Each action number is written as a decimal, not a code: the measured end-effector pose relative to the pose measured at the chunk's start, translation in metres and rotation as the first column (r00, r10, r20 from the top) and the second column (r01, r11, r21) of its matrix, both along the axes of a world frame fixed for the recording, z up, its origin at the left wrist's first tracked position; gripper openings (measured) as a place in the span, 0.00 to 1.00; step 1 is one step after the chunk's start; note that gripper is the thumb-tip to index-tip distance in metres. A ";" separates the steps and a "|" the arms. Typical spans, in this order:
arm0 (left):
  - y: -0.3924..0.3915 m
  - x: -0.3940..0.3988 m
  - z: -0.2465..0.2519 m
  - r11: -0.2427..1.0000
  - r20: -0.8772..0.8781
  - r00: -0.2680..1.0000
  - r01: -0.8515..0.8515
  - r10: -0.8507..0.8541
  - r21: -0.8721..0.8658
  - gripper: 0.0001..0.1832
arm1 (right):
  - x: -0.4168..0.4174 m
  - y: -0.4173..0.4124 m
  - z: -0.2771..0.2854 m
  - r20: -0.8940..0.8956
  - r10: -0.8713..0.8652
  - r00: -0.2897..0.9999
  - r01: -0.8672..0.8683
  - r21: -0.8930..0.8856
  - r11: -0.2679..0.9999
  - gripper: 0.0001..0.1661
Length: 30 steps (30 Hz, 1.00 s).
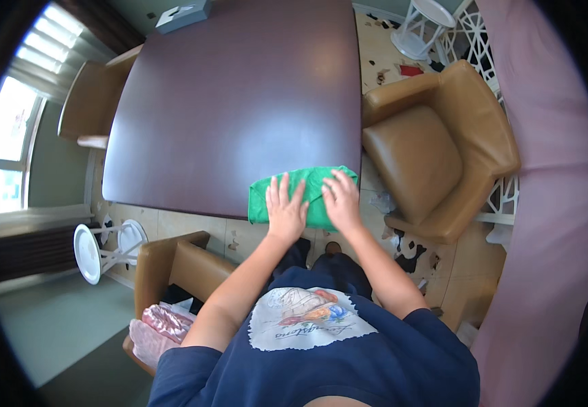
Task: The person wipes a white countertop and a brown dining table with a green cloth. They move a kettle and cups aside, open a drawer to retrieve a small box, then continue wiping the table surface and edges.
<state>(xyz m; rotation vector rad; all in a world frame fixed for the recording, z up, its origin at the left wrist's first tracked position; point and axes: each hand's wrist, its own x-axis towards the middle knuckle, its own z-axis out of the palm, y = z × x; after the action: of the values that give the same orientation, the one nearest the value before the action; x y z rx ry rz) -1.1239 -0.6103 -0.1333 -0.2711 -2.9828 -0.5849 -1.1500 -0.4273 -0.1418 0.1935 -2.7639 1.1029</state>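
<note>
A folded green cloth [314, 203] lies across the near right corner of a dark brown table [222, 112], its lower edge reaching the table's front edge. On its left half rests my left hand [287, 211], palm down with the fingers spread. My right hand [342, 201] touches the right half, fingers apart and slightly bent. A diagonal fold line runs over the cloth between the two hands. Neither hand appears to grip the fabric.
A tan leather armchair [426, 147] stands close along the table's right side. Another armchair [197, 269], with pink fabric [169, 323] on it, is at lower left. A tissue box [184, 16] sits at the far left corner. Scraps [411, 254] litter the floor.
</note>
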 end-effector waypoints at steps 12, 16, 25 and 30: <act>-0.032 -0.044 -0.020 0.972 0.077 0.973 0.223 -0.217 -0.076 0.34 | -0.006 -0.044 -0.010 0.058 -0.127 0.990 0.079 0.514 0.854 0.38; -0.026 -0.082 -0.022 0.984 0.027 0.987 0.162 -0.161 -0.069 0.33 | -0.057 -0.037 -0.011 0.016 -0.076 0.997 0.058 0.508 0.859 0.39; -0.027 -0.097 -0.022 0.988 0.020 0.994 0.106 -0.105 -0.111 0.34 | -0.080 -0.035 -0.015 0.054 -0.034 0.998 0.002 0.504 0.864 0.40; -0.026 -0.038 -0.016 0.988 0.081 0.988 0.139 -0.133 -0.072 0.36 | -0.014 -0.028 -0.005 0.129 0.017 0.991 -0.077 0.472 0.878 0.42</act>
<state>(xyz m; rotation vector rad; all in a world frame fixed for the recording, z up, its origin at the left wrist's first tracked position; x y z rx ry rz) -1.1621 -0.6368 -0.1495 -0.4730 -3.0831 -0.5029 -1.1638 -0.4549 -0.1470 0.2589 -3.1096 0.4266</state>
